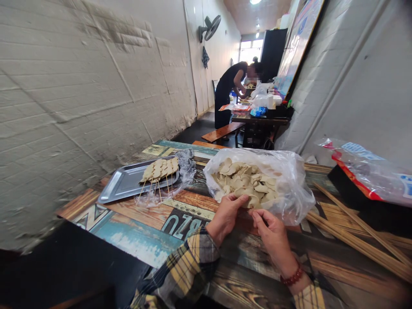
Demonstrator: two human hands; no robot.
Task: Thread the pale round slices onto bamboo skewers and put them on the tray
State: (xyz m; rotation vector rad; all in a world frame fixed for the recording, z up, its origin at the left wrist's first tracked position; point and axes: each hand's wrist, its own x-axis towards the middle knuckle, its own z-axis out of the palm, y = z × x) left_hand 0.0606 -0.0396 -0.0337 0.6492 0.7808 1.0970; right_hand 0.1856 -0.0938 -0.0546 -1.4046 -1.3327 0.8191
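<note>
My left hand is closed, its thumb and fingers gripping a thin beige slice at the near edge of a clear plastic bag. Many similar slices fill the bag's open mouth. Close beside it, my right hand pinches what looks like a thin skewer at the slice's lower edge; most of that stick is hidden by the fingers. On the left, a metal tray bears several skewers threaded with flat beige slices, their bare stick ends pointing toward me over the rim.
Long bamboo skewers lie on the patterned table at right, near a black box with plastic packaging. Crumpled plastic film touches the tray. Farther back, a person bends over another table beside a bench.
</note>
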